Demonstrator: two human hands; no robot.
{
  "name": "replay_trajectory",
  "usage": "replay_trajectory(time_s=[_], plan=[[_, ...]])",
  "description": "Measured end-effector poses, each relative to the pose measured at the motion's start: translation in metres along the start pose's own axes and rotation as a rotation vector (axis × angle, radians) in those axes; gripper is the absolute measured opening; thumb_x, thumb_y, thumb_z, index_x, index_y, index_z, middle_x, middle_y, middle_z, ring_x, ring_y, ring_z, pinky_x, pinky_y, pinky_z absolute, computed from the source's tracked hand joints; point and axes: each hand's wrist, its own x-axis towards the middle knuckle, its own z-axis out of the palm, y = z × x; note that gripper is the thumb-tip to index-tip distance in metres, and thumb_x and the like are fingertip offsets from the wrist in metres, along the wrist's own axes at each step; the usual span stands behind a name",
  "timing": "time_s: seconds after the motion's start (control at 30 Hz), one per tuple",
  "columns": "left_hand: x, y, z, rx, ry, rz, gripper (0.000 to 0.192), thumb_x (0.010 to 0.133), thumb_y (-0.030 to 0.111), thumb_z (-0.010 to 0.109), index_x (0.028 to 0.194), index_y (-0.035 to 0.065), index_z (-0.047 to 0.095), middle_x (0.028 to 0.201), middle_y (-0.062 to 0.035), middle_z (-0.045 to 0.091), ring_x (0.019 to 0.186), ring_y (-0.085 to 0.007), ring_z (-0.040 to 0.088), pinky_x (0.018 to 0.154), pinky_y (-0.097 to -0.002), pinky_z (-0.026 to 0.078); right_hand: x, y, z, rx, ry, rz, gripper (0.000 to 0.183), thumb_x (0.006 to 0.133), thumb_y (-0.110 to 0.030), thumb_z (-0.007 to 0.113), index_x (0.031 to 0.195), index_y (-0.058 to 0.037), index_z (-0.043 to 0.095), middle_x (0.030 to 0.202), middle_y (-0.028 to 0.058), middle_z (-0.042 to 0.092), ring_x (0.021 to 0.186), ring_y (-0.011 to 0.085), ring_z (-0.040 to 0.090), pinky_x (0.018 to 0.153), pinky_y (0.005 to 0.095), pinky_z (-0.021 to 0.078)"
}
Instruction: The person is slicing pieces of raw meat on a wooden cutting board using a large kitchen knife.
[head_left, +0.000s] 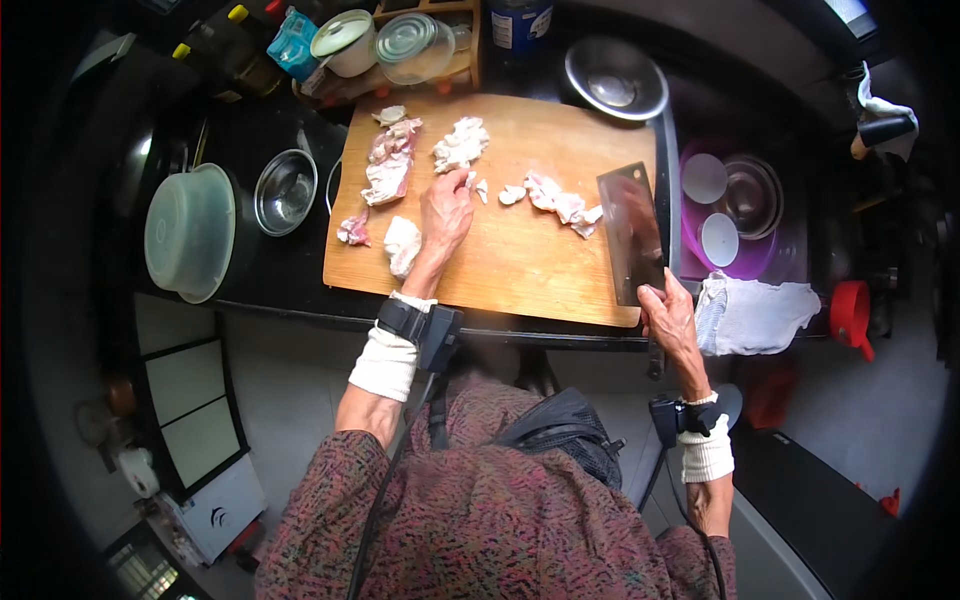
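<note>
A wooden cutting board (525, 277) carries several pieces of raw, fatty meat. My right hand (671, 315) grips the handle of a cleaver (628, 232), whose broad blade lies over the board's right side. My left hand (448, 210) is over the board, its fingertips at small white scraps (481, 190) just below a pale lump of fat (461, 144); whether it pinches one is hidden. Left of it are a long pink and white meat slab (391, 161), a small pink piece (354, 229) and a white lump (403, 244). A pale strip (559, 201) lies between my left hand and the cleaver.
A steel bowl (616, 79) stands at the board's top right corner, a smaller metal bowl (286, 192) and a plastic tub (190, 232) to the left. Right are a sink with a purple basin (690, 225) and dishes, and a white cloth (757, 315). Behind stands a wooden rack (474, 45) with containers.
</note>
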Motion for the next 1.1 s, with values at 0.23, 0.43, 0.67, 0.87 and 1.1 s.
replay_trajectory(time_s=[0.23, 0.43, 0.67, 0.87, 1.1], plan=[[-0.002, 0.026, 0.046, 0.143, -0.032, 0.218, 0.018, 0.081, 0.006, 0.052, 0.094, 0.0001, 0.063, 0.087, -0.021, 0.061, 0.084, -0.0381, 0.058, 0.073, -0.045, 0.047, 0.007, 0.002, -0.004, -0.079, -0.063, 0.014, 0.057, 0.088, -0.015, 0.054, 0.134, 0.0124, 0.033, 0.069, 0.0106, 0.062, 0.044, 0.0102, 0.049, 0.039, 0.026, 0.0411], [-0.005, 0.058, 0.08, 0.046, -0.269, 0.285, 0.022, 0.078, 0.009, 0.057, 0.098, 0.0016, 0.064, 0.088, -0.0219, 0.062, 0.085, -0.0384, 0.058, 0.075, -0.0443, 0.047, 0.01, -0.014, -0.004, -0.082, -0.09, 0.043, 0.05, 0.087, -0.015, 0.055, 0.129, 0.0097, 0.041, 0.078, 0.0171, 0.066, 0.048, 0.0143, 0.054, 0.046, 0.0303, 0.0445], [0.003, 0.056, 0.086, -0.144, -0.325, -0.08, 0.037, 0.083, 0.01, 0.057, 0.118, -0.0018, 0.059, 0.104, -0.0157, 0.068, 0.091, -0.0188, 0.066, 0.08, -0.0287, 0.052, 0.014, 0.012, -0.027, -0.162, 0.01, 0.052, 0.05, 0.087, -0.015, 0.056, 0.126, 0.0133, 0.042, 0.084, 0.0249, 0.066, 0.058, 0.0226, 0.062, 0.053, 0.0336, 0.0483], [0.032, 0.061, 0.082, -0.092, -0.403, -0.004, 0.029, 0.083, 0.007, 0.056, 0.109, 0.0034, 0.066, 0.099, -0.012, 0.069, 0.091, -0.017, 0.065, 0.08, -0.0261, 0.051, 0.006, 0.011, -0.022, -0.213, 0.072, -0.169, 0.041, 0.088, -0.011, 0.056, 0.119, 0.0125, 0.045, 0.076, 0.0268, 0.065, 0.066, 0.0375, 0.067, 0.058, 0.0387, 0.0502], [0.017, 0.049, 0.079, 0.201, -0.167, 0.468, 0.02, 0.079, 0.015, 0.063, 0.094, 0.0035, 0.069, 0.081, -0.0123, 0.064, 0.078, -0.0263, 0.061, 0.069, -0.0371, 0.048, 0.001, 0.01, -0.015, -0.393, -0.01, -0.315, 0.018, 0.087, -0.009, 0.054, 0.098, 0.0037, 0.046, 0.067, 0.0253, 0.059, 0.065, 0.0428, 0.06, 0.054, 0.045, 0.0461]])
